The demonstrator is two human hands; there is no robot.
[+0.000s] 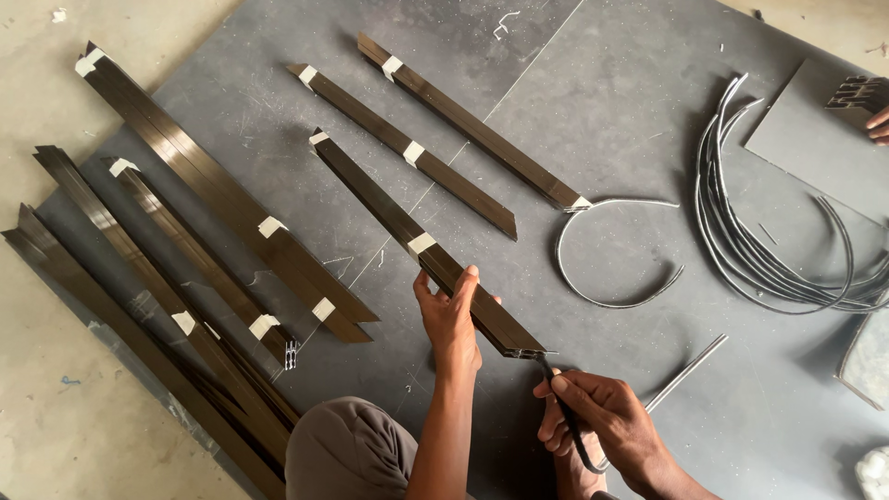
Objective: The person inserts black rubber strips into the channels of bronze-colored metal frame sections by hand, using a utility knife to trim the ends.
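My left hand (451,315) grips a long dark metal bar (389,213) with white tape bands, near its close end. That bar runs from the upper left down to my hands. My right hand (602,421) pinches a thin black rubber strip (567,417) right at the bar's open end (526,350), where the strip meets the channel. The strip curves down under my right hand. My knee (347,449) shows at the bottom edge.
Two similar taped bars (463,120) lie farther back on the grey board (630,102); several more (185,241) are stacked at the left. A coil of black strips (769,241) lies at right, a loose curved strip (611,250) in the middle, a thin rod (685,370), another person's fingers (878,125).
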